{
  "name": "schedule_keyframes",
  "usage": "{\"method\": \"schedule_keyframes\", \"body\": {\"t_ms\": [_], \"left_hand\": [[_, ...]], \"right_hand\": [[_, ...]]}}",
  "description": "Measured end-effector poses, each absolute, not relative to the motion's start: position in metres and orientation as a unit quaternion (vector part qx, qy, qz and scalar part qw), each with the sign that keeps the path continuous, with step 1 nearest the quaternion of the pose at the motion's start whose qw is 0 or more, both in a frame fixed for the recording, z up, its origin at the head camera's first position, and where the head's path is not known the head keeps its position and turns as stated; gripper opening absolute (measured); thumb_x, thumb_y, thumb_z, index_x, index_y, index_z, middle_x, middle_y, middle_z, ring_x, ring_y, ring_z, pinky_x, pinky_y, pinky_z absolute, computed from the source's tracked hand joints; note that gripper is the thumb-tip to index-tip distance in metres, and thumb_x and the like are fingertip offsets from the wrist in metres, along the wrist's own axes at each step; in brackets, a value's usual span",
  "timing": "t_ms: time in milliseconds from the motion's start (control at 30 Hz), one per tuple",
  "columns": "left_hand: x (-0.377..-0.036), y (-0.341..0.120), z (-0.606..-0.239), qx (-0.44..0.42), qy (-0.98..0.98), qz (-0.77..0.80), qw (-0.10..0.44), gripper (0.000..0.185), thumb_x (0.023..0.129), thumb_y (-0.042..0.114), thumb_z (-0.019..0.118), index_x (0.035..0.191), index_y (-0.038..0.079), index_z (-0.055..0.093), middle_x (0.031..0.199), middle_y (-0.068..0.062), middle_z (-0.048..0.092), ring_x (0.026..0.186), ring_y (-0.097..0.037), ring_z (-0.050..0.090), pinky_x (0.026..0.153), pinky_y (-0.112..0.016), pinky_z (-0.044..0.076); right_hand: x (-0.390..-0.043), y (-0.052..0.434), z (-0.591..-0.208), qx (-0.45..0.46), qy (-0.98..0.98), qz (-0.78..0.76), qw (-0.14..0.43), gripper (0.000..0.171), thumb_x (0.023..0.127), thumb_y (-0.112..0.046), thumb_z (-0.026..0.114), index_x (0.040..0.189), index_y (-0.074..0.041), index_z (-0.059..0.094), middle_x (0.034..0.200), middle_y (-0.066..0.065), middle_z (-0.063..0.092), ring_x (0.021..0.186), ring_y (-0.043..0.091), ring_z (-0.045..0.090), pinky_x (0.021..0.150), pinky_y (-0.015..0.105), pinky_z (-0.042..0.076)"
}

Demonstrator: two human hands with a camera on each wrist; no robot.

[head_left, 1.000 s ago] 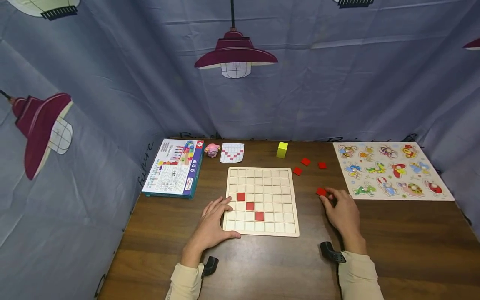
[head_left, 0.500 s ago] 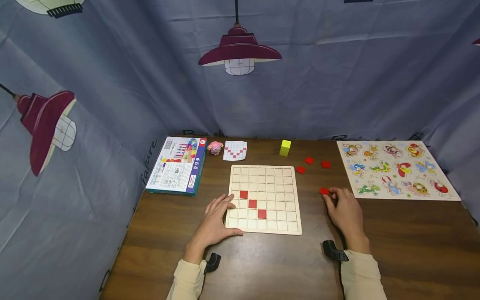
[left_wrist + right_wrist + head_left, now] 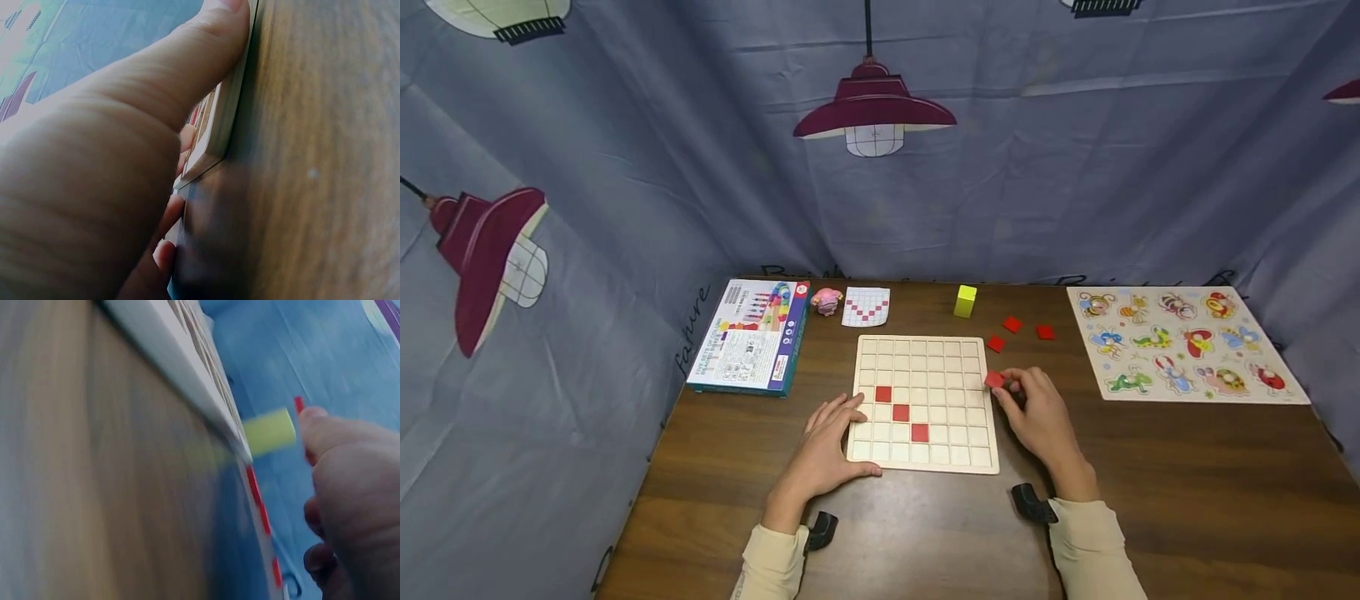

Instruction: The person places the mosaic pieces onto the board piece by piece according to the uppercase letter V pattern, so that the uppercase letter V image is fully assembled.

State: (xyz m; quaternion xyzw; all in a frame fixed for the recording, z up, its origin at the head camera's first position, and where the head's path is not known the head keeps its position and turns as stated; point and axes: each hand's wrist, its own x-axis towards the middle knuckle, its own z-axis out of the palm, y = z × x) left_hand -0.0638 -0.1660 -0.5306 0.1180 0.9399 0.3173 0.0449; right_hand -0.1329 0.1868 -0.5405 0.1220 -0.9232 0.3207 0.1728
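A pale wooden grid board (image 3: 925, 358) lies in the middle of the brown table, with three red tiles (image 3: 900, 412) set in a diagonal on it. My left hand (image 3: 827, 446) rests flat at the board's left front corner, fingers straight, thumb along the board's edge (image 3: 219, 119). My right hand (image 3: 1033, 412) pinches a red square tile (image 3: 994, 380) just above the board's right edge; the same tile (image 3: 299, 405) shows edge-on at the fingertips in the right wrist view. Three more loose red tiles (image 3: 1012, 324) lie behind the board to the right.
A yellow block (image 3: 964, 301) stands behind the board. A pattern card (image 3: 865, 306), a small pink toy (image 3: 827, 301) and a colourful box (image 3: 751, 335) lie at the back left. An animal peg puzzle (image 3: 1180, 342) fills the back right. Blue printed cloth walls the table in.
My right hand has picked the red tile up from the table near the animal puzzle and carried it left to the board's right edge. The left hand has stayed put.
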Motion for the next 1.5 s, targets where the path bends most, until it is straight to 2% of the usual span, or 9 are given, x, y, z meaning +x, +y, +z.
{"method": "schedule_keyframes", "body": {"t_ms": [500, 867, 1500], "left_hand": [[-0.065, -0.166, -0.529, 0.119, 0.94, 0.316, 0.048, 0.077, 0.065, 0.056, 0.092, 0.124, 0.019, 0.059, 0.164, 0.003, 0.04, 0.155, -0.029, 0.029, 0.126, -0.058, 0.018], [-0.064, -0.166, -0.529, 0.125, 0.94, 0.314, 0.043, 0.077, 0.065, 0.054, 0.092, 0.124, 0.017, 0.06, 0.164, 0.004, 0.04, 0.155, -0.028, 0.029, 0.127, -0.056, 0.018], [-0.065, -0.167, -0.528, 0.13, 0.942, 0.307, 0.043, 0.078, 0.065, 0.054, 0.092, 0.125, 0.017, 0.06, 0.164, 0.006, 0.04, 0.155, -0.026, 0.029, 0.128, -0.054, 0.018]], "right_hand": [[-0.153, 0.09, -0.518, 0.235, -0.913, 0.319, 0.094, 0.03, 0.091, -0.023, 0.077, 0.114, -0.005, 0.067, 0.086, 0.002, 0.057, 0.08, 0.015, 0.05, 0.072, 0.033, 0.046], [-0.169, 0.033, -0.517, 0.277, -0.929, 0.241, 0.035, 0.028, 0.097, -0.034, 0.07, 0.114, -0.011, 0.068, 0.09, -0.002, 0.059, 0.085, 0.016, 0.054, 0.082, 0.036, 0.05], [-0.178, 0.011, -0.517, 0.271, -0.944, 0.189, -0.002, 0.03, 0.098, -0.035, 0.068, 0.117, -0.012, 0.071, 0.099, 0.001, 0.065, 0.094, 0.021, 0.061, 0.088, 0.041, 0.051]]}}
